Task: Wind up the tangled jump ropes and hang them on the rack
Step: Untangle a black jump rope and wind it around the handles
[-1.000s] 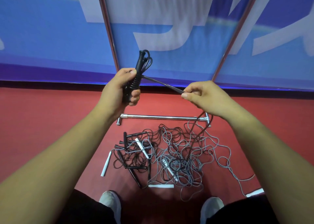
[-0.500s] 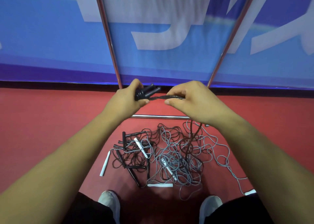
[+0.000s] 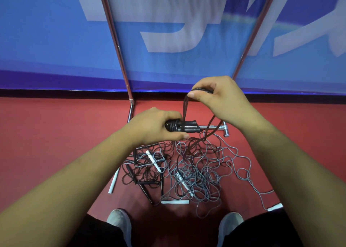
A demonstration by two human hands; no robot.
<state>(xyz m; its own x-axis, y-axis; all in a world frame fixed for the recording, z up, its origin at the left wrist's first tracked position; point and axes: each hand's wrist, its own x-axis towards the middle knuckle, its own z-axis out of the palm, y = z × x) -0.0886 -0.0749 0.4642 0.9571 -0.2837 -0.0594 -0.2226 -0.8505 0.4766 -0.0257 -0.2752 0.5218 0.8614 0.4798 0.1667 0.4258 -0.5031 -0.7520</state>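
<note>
**Left hand** (image 3: 155, 127): fingers and thumb are wrapped fully round a pair of black handles (image 3: 189, 126). The handles are side by side and level, in front of the left end of the rack's foot bar (image 3: 208, 127). Several turns of black cord (image 3: 185, 106) sit round the handles close against the fingers, just left of the bar's visible stretch.

**Cord:** one run rises from the handles to a point above the bar. A second run drops past the bar's right end into the pile (image 3: 189, 170) on the floor below the bar.

**Right hand** (image 3: 222, 100): above the bar, with thumb and fingertips pinching the top of the cord loop. It holds nothing else.

**Pile:** black and grey cords interlaced with white handles, below the bar. How much of the working cord lies buried in it cannot be told.

**Assessment:** the step in hand is winding, and the task looks to be at an early stage, since most of the rope lies unwound.

**Recommendations:**
- A firm left grip is needed so the two handles neither splay nor roll.
- Lay each turn snug beside the last, working along the handles toward the bar rather than stacking turns.
- Use light, even tension from the right hand and let the cord slide through the pinch.
- Draw slack up gently. A snag on the grey cords appears likely, and it should be freed by hand, not tugged.
</note>
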